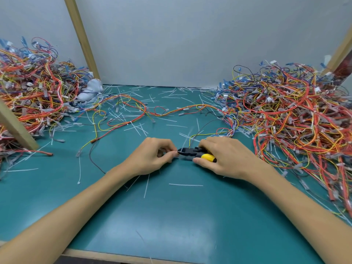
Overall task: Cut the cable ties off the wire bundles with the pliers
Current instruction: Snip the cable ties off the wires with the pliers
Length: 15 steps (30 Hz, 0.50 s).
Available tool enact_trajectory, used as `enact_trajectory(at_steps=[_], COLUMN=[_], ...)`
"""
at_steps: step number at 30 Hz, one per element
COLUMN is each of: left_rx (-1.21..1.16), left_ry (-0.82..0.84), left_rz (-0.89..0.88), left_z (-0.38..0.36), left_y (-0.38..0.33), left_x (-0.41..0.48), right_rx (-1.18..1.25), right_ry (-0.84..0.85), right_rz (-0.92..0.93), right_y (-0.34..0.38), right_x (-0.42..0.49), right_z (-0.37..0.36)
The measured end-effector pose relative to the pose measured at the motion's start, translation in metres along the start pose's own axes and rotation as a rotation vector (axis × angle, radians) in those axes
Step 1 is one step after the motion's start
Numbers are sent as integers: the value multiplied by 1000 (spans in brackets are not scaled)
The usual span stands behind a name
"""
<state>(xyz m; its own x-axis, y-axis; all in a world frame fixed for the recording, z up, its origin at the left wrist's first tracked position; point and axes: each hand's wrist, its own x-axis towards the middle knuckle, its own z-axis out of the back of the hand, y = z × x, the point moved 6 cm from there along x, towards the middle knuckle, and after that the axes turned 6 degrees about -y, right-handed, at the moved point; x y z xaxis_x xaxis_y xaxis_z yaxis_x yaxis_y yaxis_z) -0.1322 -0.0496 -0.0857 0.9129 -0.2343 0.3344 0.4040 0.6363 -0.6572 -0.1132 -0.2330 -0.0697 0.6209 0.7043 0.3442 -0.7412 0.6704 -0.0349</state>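
Right hand (226,157) is wrapped round the yellow handles of the black-headed pliers (198,153), clamped on. The pliers sit low over mid-desk, long axis left-right, nose pointing left, handles right. Left hand (152,155) has its fingers curled, thumb and forefinger pinched together right at the nose. Can't tell whether they hold anything: too small, blurred. Thin yellow and black wires (196,134) run from behind the pliers back toward the tangled right wire pile (295,115), which is just beside the right hand. The tangled left wire pile (34,88) is well apart. A loose orange-yellow harness (171,111) snakes across between the piles. On the teal desk mat (171,221), the near half is mostly open apart from scattered cut white cable ties (185,185). Wooden post (82,37) and grey wall (190,35) bound the back.
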Motion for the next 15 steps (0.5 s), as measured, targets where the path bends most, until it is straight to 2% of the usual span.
enact_trajectory(at_steps=[12, 15], left_rx=[-56, -67], left_ry=[3, 1], left_rz=[77, 80], left_z=[0, 1], left_y=[6, 3], left_x=[3, 2], right_rx=[-43, -29], right_ry=[-120, -87], right_rz=[86, 75], right_y=[4, 6], right_x=[1, 3], right_z=[0, 1])
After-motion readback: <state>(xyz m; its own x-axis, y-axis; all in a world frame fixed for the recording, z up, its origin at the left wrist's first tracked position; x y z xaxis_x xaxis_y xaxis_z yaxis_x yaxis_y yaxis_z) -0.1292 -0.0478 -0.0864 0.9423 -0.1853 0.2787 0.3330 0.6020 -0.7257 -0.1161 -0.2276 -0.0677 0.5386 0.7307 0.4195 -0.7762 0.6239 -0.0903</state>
